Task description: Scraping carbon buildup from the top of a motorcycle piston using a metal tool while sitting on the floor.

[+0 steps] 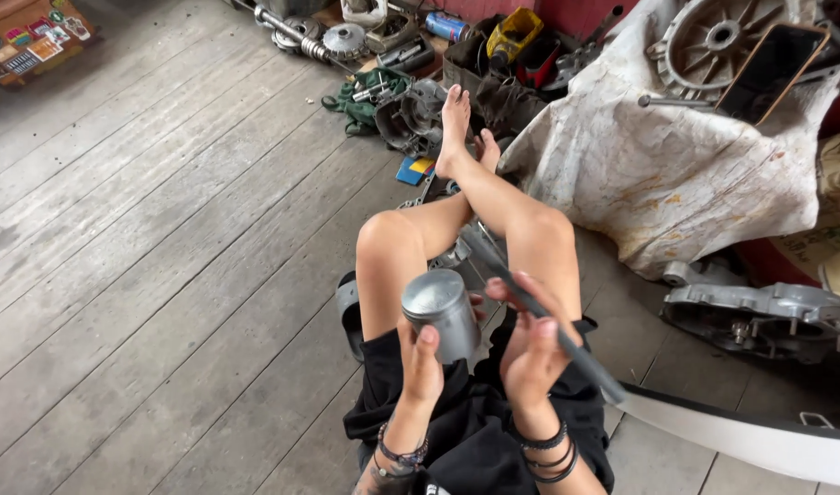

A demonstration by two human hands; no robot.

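The grey metal piston (pixel 441 312) is held up over the person's lap, crown toward the camera and slightly up and left, its short cylinder axis leaning up and away from the body; it sits just left of the scene's middle, above the black shorts (pixel 475 422). The left hand (pixel 422 367) is closed around its lower skirt from underneath, thumb up on the near wall, so this hand is the one carrying it. Just beside it to the right, the right hand (pixel 530 353) is curled loosely around a long dark flat bar (pixel 539 316), probably a file, fingers partly bent and the palm facing the camera. The bar's long axis runs on a diagonal from upper left, near the knees, down to the lower right past the wrist; its upper stretch passes close to the piston's right side, though whether the two touch cannot be told. Beyond the hands the bare legs stretch out over a plank floor (pixel 163 275). An engine casing (pixel 768 316) lies to the right, below a stained cloth (pixel 649 165), with loose parts and tools (pixel 392 92) past the feet.
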